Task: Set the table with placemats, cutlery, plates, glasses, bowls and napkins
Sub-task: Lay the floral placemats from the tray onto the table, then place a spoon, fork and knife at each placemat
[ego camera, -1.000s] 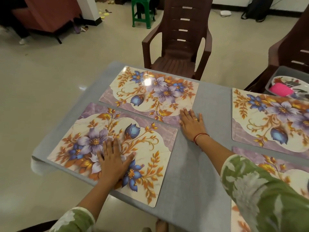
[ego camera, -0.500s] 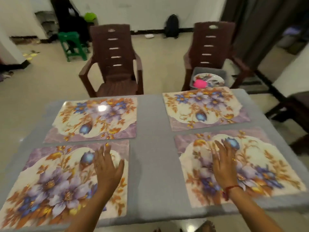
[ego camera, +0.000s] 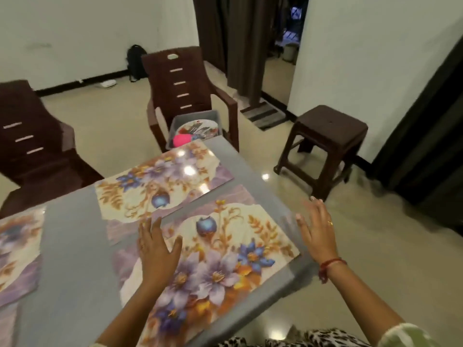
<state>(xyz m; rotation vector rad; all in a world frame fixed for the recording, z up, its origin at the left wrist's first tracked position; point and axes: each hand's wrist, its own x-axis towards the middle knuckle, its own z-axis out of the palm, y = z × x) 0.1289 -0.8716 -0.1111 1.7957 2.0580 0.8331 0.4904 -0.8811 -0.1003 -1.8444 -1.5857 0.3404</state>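
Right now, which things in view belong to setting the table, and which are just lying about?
For the job: near placemat, far placemat, left placemat, table; grey bin with plate and cutlery on the chair.
Lying about: brown stool, black backpack by the wall.

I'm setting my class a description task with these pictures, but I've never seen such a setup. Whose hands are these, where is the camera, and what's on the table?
No machine here: a person wears a camera on the head, looking forward and down, so you see their own two hands. The left hand lies flat, fingers straight, on a floral placemat. The right hand is open by the right edge of the grey table. Neither holds anything. A second placemat lies beyond the first. On the chair behind sits a grey tub with a plate and cutlery.
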